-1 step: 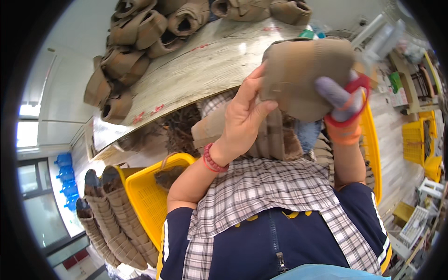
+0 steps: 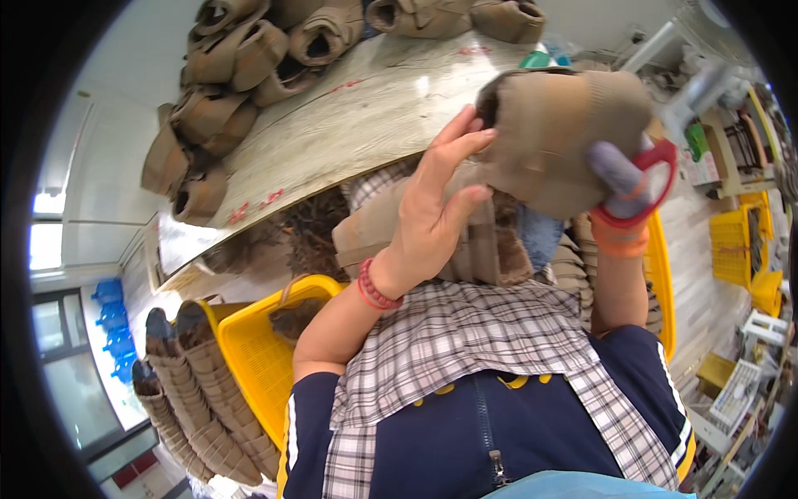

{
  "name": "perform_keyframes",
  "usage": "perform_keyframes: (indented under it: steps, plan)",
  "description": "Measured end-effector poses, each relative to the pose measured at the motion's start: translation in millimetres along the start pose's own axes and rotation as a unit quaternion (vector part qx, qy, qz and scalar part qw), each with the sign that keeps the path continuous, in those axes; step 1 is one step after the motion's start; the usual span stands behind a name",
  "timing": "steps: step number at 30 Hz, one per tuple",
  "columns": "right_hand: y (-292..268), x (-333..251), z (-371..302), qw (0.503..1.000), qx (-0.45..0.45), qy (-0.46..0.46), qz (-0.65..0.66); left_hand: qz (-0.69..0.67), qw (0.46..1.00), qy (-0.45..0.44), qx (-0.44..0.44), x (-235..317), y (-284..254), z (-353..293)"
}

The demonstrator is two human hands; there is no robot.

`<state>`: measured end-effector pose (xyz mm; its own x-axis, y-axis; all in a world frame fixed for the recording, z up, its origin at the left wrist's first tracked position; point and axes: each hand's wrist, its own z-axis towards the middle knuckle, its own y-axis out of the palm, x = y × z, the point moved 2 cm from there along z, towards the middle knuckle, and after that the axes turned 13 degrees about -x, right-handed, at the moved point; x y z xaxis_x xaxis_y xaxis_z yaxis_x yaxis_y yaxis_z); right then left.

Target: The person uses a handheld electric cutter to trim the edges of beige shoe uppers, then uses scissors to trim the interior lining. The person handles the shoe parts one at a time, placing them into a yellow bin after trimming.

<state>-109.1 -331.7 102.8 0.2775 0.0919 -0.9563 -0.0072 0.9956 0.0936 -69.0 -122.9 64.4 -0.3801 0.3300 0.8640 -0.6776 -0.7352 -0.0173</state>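
Note:
A brown, tube-like piece that looks like a shoe upper point(image 2: 557, 125) is held up in front of me, slightly blurred. My right hand point(image 2: 619, 183), in a grey-purple glove with an orange cuff, grips its right side. Red scissor-like handles point(image 2: 665, 170) loop around the gloved fingers; any blades are hidden. My left hand point(image 2: 436, 195), bare with a red bead bracelet, is open at the upper's left edge, thumb and fingers apart. Whether the fingertips touch it I cannot tell. Below, more brown fleece-lined pieces point(image 2: 474, 262) lie across my lap on a checked apron point(image 2: 474, 324).
A pale wood-grain table point(image 2: 366, 108) stands ahead, with several brown uppers point(image 2: 216, 116) piled on its far left. A yellow basket point(image 2: 262, 358) sits left of me, beside long stacks of nested uppers point(image 2: 204, 391). Another yellow basket point(image 2: 661, 283) is at my right.
The upper has moved a little to the right with my right hand. My left hand's thumb and fingers have come off its left side and spread apart.

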Motion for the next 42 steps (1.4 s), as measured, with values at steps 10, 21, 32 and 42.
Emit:
perform_keyframes:
  steps: [10,21,32,42]
  plan:
    - [-81,42,-94,0.961,0.107,0.064,0.248,0.381,0.881,-0.029,-0.280,-36,4,-33]
    - [30,77,-54,0.961,-0.068,0.262,-0.053,0.289,0.908,0.013,-0.303,-32,-8,-40]
    - [8,197,-87,0.976,-0.059,0.212,-0.001,0.388,0.901,0.033,-0.189,-24,-63,-18]
    - [-12,161,-109,0.987,0.034,0.152,0.044,0.692,0.633,-0.187,0.292,-21,-382,117]
